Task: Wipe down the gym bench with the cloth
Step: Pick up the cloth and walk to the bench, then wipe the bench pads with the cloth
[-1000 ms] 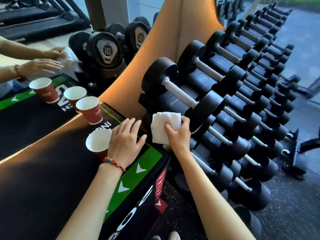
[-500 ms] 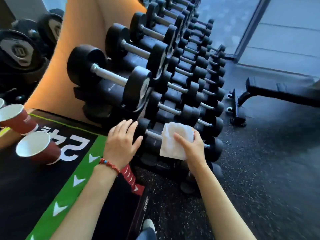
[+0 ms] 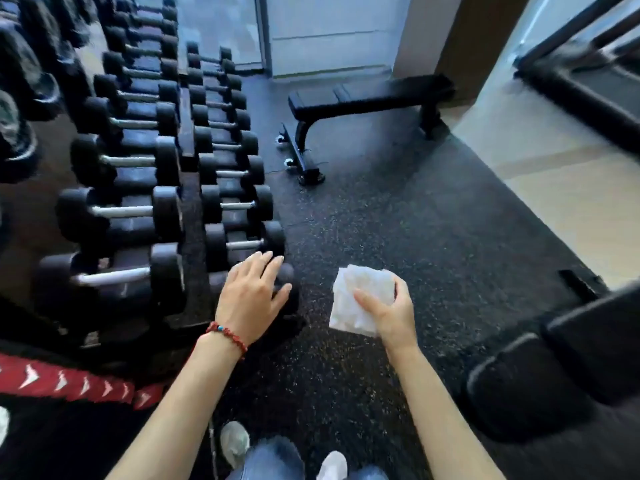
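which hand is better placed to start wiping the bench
Right. The right hand already grips the white cloth and sits on the side toward the flat bench ahead. The left hand is empty, fingers spread over the dumbbell rack.

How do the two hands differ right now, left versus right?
The right hand grips the folded white cloth, thumb across its front; the left hand holds nothing.
The left hand's fingers are spread and nearly straight, over the near end of the dumbbell rack; the right hand's fingers curl round the cloth, over the speckled floor.
The left wrist wears a red beaded bracelet; the right wrist is bare.
Both are short of the black gym bench.
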The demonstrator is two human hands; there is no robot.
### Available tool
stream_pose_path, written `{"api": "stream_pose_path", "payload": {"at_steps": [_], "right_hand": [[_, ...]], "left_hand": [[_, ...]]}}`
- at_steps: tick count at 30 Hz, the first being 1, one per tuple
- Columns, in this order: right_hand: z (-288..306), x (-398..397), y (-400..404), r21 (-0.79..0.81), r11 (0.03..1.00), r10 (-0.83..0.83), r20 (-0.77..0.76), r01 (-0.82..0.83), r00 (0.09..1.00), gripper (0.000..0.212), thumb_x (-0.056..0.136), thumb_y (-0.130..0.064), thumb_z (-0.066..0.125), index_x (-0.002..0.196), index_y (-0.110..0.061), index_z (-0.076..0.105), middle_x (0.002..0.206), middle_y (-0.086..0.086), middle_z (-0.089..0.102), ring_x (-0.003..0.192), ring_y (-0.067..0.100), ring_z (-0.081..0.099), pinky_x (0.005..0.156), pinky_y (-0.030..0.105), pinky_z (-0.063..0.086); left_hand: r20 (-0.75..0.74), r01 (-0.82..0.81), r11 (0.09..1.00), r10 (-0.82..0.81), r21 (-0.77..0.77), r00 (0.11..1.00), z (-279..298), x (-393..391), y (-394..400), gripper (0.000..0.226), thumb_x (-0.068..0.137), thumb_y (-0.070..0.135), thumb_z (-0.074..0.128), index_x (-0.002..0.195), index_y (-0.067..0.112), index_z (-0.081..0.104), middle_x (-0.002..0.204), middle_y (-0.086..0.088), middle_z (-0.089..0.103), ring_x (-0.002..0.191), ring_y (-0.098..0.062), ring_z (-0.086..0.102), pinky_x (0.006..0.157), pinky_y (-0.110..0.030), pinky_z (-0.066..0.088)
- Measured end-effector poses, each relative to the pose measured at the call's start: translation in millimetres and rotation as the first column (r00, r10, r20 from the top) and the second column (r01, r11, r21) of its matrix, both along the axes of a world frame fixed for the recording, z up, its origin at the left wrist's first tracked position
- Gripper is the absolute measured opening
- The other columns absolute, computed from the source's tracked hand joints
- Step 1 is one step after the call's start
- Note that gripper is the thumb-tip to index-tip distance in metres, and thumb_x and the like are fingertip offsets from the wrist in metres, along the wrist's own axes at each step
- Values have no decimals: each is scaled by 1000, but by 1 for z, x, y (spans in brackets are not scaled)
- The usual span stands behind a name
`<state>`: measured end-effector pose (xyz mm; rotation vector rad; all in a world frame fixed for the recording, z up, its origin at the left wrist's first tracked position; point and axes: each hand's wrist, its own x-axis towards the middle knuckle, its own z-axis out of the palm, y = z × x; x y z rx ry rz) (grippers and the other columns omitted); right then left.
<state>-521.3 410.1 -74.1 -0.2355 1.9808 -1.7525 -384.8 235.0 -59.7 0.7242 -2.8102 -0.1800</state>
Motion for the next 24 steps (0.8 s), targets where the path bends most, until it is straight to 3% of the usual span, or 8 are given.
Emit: {"api": "stream_pose_path", "payload": {"at_steps": [7, 12, 16, 24], "right_hand": [[-13, -38, 129, 59, 956, -288, 3, 288, 958, 72, 73, -17, 78, 133, -19, 38, 126, 3, 49, 111, 17, 51, 85, 26, 45], [-27, -58, 185, 125, 891, -438, -7, 436, 899, 65, 72, -23, 78, 128, -25, 44, 127, -5, 48, 119, 13, 44, 104, 38, 37], [-34, -82, 209, 164, 825, -549, 13, 540, 836, 60, 73, -19, 77, 123, -23, 46, 122, -1, 51, 115, 18, 48, 100, 40, 42], [-39, -144, 228, 224, 756, -637, 32, 615, 770, 59, 75, -15, 76, 126, -16, 46, 117, -3, 50, 107, 11, 48, 80, 19, 40]], "left_hand": [[47, 305, 951, -307, 50, 950, -16, -97, 95, 54, 83, 42, 40, 111, 3, 65, 110, -16, 66, 102, -34, 63, 84, -45, 51], [90, 462, 884, -467, 72, 880, -29, -155, 136, 55, 84, 43, 39, 112, 5, 65, 111, -13, 66, 103, -33, 63, 84, -46, 51], [130, 549, 829, -558, 101, 819, -44, -204, 155, 54, 84, 44, 38, 112, 6, 65, 111, -12, 67, 103, -32, 63, 83, -45, 51], [154, 606, 779, -626, 162, 764, -62, -290, 166, 55, 85, 45, 36, 113, 7, 64, 112, -11, 66, 105, -32, 62, 85, -46, 50]]}}
